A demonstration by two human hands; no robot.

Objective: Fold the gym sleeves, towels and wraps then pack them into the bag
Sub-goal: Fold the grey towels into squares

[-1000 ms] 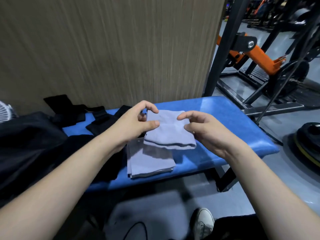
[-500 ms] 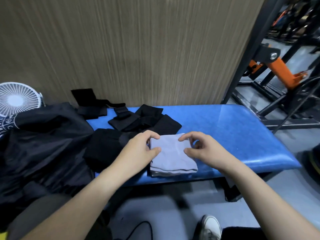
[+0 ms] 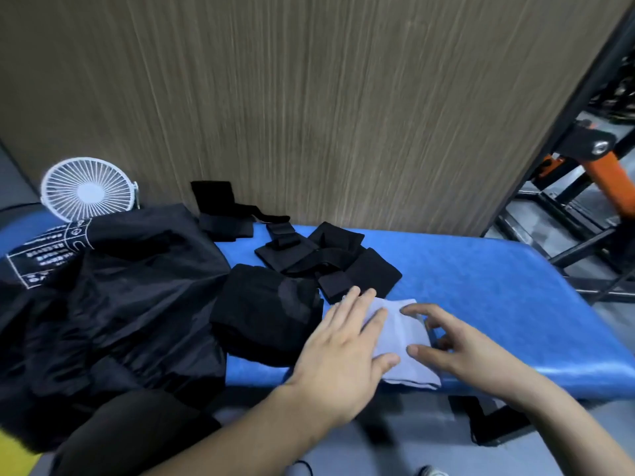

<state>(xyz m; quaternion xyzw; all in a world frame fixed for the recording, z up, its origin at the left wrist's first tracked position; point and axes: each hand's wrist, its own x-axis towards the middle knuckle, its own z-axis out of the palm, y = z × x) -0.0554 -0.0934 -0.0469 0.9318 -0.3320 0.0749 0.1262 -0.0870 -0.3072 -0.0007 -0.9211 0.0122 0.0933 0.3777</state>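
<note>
The folded grey towel (image 3: 400, 341) lies at lower centre on the blue bench (image 3: 498, 304). The left hand (image 3: 343, 359) presses flat on it, fingers straight — the right hand (image 3: 470, 348) hovers, fingers loosely spread. Black wraps (image 3: 330, 262) sit behind; the black bag (image 3: 113, 304) fills the left.

Dim indoor light; your view shows soft sheen on the blue surface (image 3: 481, 286), motion blur throughout, wide-angle bending at edges, black fabrics (image 3: 113, 304) lacking detail.
</note>
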